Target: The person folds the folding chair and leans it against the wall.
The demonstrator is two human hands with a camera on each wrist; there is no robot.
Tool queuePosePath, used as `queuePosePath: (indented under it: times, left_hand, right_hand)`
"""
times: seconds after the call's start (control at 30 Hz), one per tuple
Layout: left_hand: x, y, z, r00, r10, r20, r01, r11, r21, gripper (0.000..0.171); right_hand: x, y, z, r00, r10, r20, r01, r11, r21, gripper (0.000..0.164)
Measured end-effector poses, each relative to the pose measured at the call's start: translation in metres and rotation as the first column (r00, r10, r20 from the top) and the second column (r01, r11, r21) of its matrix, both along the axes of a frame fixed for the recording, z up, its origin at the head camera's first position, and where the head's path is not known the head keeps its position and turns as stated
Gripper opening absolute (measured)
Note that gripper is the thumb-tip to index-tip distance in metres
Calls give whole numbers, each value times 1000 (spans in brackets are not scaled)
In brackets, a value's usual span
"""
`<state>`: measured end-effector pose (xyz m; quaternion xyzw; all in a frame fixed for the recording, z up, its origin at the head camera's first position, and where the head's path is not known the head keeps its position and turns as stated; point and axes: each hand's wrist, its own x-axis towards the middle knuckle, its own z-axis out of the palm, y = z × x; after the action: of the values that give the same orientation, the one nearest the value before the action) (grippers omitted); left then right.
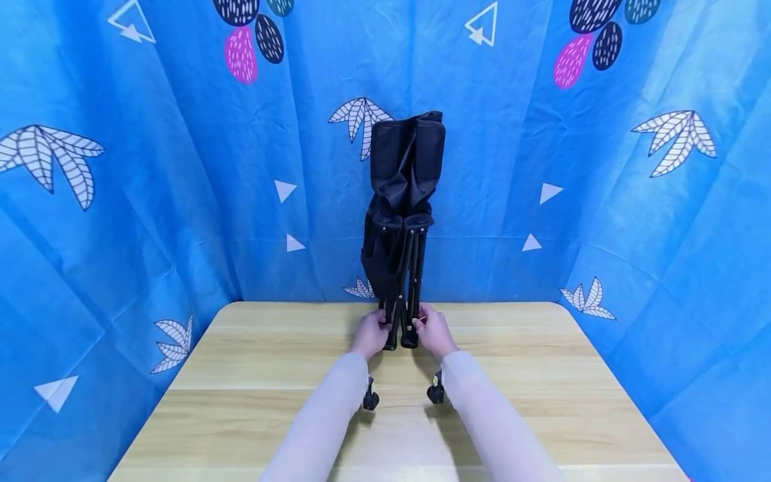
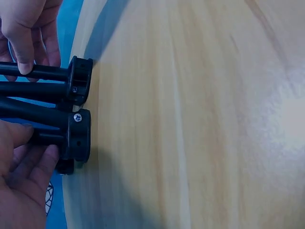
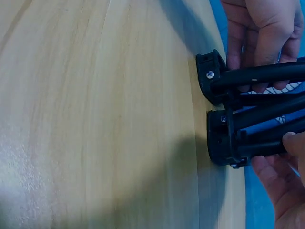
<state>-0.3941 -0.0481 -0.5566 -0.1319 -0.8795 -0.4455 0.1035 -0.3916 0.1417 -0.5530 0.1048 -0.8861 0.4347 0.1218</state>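
A black folded camping chair (image 1: 429, 154) stands upright near the far edge of the table, its fabric gathered above the bundled tube legs (image 1: 413, 274). At its lower left, my left hand (image 1: 369, 335) pinches a leg between thumb and fingers just above the foot. My right hand (image 1: 436, 331) holds a leg on the opposite side at about the same height. Up close in the left wrist view, a plastic foot (image 2: 82, 138) with a screw joins two tubes. The right wrist view shows another foot (image 3: 219, 138) beside my right thumb and fingers.
Beneath the chair is a light wood-grain table (image 1: 253, 408) with rounded far corners. A blue patterned curtain (image 1: 494, 167) hangs behind it and along both sides. Small black devices (image 1: 370, 395) sit at both wrists.
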Motion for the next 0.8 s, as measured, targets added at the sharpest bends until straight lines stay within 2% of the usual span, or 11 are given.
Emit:
queuePosePath:
  times: [0.23,0.63,0.8]
  left_hand:
    - [1,0,2,998,29,59,-29,1000,-12,37]
    - [1,-3,4,996,-5,88,6,1000,-7,37]
    - [-3,-6,5,995,-18,95,16,1000,21,28]
  right_hand:
    - [0,-2,1,1000,-10,13,10,1000,30,27]
    - [-2,1,3,998,-7,70,7,1000,-3,34]
    - [-6,2,6,999,-10,39,8,999,47,25]
